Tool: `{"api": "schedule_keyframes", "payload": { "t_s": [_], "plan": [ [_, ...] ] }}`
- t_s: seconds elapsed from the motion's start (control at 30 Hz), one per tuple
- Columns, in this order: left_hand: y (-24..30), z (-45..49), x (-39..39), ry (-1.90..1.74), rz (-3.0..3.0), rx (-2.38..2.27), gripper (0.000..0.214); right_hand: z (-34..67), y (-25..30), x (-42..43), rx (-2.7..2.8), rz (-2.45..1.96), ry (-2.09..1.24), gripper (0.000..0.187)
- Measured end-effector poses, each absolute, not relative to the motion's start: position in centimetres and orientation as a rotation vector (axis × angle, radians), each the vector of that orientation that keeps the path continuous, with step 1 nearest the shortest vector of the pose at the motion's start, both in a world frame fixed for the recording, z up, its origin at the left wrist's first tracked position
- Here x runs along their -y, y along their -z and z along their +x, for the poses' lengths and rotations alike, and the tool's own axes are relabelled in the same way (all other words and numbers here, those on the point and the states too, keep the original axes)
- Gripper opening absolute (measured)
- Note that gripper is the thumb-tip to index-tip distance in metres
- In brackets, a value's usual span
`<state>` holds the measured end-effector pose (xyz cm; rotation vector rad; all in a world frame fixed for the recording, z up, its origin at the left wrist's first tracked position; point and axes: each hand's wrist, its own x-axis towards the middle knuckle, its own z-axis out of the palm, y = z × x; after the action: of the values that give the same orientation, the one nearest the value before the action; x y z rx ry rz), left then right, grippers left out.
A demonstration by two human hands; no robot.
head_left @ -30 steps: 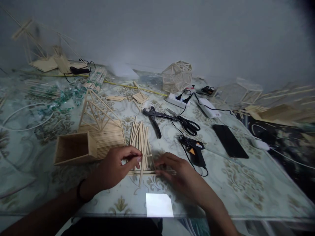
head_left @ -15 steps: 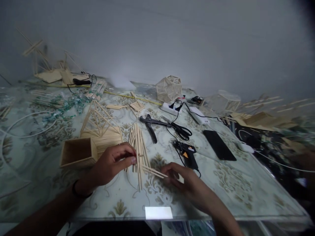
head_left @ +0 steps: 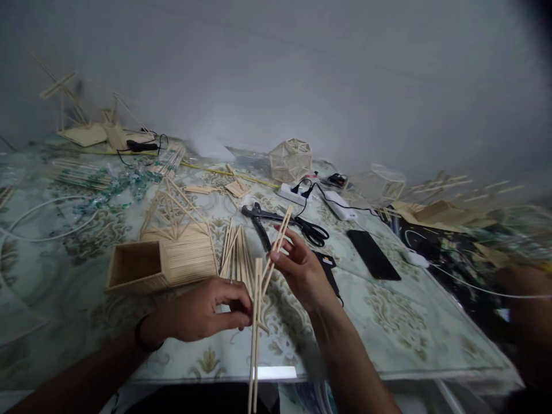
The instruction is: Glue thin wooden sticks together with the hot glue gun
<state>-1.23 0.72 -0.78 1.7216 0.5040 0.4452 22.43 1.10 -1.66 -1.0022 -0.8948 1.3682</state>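
Between the thumb and fingers of my left hand (head_left: 209,310) is a pair of thin wooden sticks (head_left: 253,362), held upright and reaching past the table's front edge. My right hand (head_left: 304,273) pinches a second slanted pair of wooden sticks (head_left: 283,225), whose lower ends come close to the left pair. Whether the two pairs touch, I cannot tell. Behind my hands a loose pile of sticks (head_left: 235,250) lies on the patterned tablecloth. To its left stand a stick-built panel (head_left: 192,256) with a triangular frame (head_left: 168,213) and an open wooden box (head_left: 135,267).
Pliers (head_left: 261,227), black scissors (head_left: 314,231) and a partly hidden glue gun (head_left: 330,270) lie beyond my right hand. Farther right is a black phone (head_left: 373,255). A power strip (head_left: 295,194) and a stick polyhedron (head_left: 291,161) stand behind. Another person's blurred arm (head_left: 528,322) shows at right.
My right hand has lifted its sticks up and away from the table, tilting them upright. My left hand has moved right and nearer, now holding a pair of sticks off the pile.
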Motion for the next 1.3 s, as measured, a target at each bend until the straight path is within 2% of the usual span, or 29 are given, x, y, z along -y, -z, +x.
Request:
{"api": "schedule_keyframes", "payload": {
  "t_s": [0.13,0.37,1.03,1.2,1.3],
  "plan": [
    [1.0,-1.1,-0.8,-0.468,1.783,-0.476,0.015,21.6,1.3,-2.5,0.871,-0.957,-1.411,0.057],
    [1.7,-1.2,-1.1,-0.444,1.78,-0.551,0.013,21.5,1.5,-1.9,0.984,-0.883,-1.605,0.066],
    [3.3,-1.1,-1.8,-0.52,1.492,-0.764,0.01,22.1,3.8,-1.2,1.218,-0.898,-1.635,0.037],
    [3.5,-1.0,-1.7,-0.532,1.457,-0.755,0.009,21.9,3.8,-1.1,1.091,-0.905,-1.63,0.046],
    [3.4,-0.9,-1.7,-0.53,1.436,-0.734,0.007,21.7,3.6,-1.3,1.047,-0.91,-1.615,0.045]
  ]
}}
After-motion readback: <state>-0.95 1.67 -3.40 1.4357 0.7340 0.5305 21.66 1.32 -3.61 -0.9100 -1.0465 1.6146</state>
